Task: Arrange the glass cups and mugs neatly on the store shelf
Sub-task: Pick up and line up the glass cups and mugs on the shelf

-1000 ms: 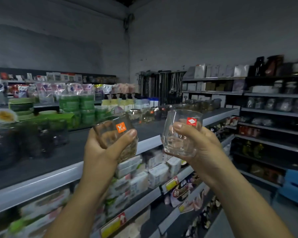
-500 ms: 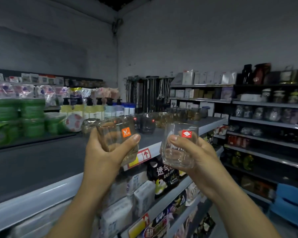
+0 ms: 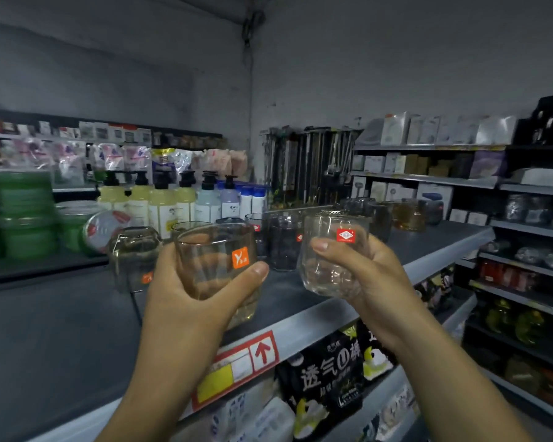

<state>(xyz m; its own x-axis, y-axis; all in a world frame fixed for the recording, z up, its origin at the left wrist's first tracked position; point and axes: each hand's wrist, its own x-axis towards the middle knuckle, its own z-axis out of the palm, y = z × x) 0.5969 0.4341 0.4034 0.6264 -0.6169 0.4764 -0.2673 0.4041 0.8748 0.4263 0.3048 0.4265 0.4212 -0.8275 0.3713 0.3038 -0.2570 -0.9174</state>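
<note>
My left hand [image 3: 186, 301] grips a clear glass cup with an orange sticker [image 3: 216, 263], held above the dark shelf top [image 3: 55, 330] near its front edge. In my right hand [image 3: 367, 275] is a rounder clear glass cup with a red sticker [image 3: 332, 253], gripped at about the same height, to the right. Behind them on the shelf stand several glasses: an upside-down glass mug [image 3: 134, 256] at left, dark glasses [image 3: 283, 244] in the middle, amber glasses [image 3: 409, 215] further right.
Pump bottles [image 3: 160, 202] and green tubs [image 3: 23, 215] line the back of the shelf top. Packaged goods [image 3: 326, 384] fill the lower shelves under a price rail [image 3: 237, 368]. A second shelving unit [image 3: 524, 250] stands across the aisle at right.
The view has shifted right along the shelf and closer. Both hands keep their cups, now nearer the group of glasses standing on the shelf top.
</note>
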